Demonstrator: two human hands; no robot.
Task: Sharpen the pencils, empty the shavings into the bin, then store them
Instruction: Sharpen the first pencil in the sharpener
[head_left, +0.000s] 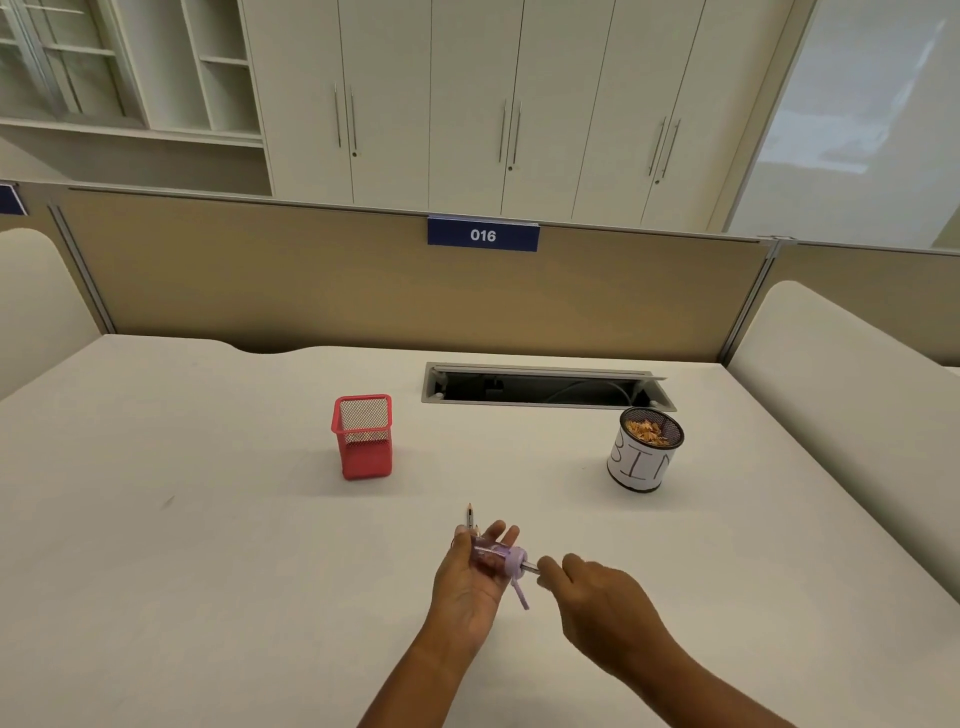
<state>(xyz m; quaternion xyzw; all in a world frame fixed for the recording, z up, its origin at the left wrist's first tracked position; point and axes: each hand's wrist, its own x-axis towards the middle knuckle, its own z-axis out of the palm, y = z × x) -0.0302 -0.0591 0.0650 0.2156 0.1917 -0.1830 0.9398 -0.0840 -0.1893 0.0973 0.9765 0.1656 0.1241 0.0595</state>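
Both hands work a purple sharpener at 6 o'clock on the desk.
Left hand palm up, fingers loosely bent, cradles the sharpener and also holds spare pencils pointing to 12 o'clock. Right hand has its fingertips pinched on a pencil stuck into the sharpener's 3 o'clock end. Red mesh holder upright at 11 o'clock of the hands, bin with shavings at 1 o'clock, well apart.
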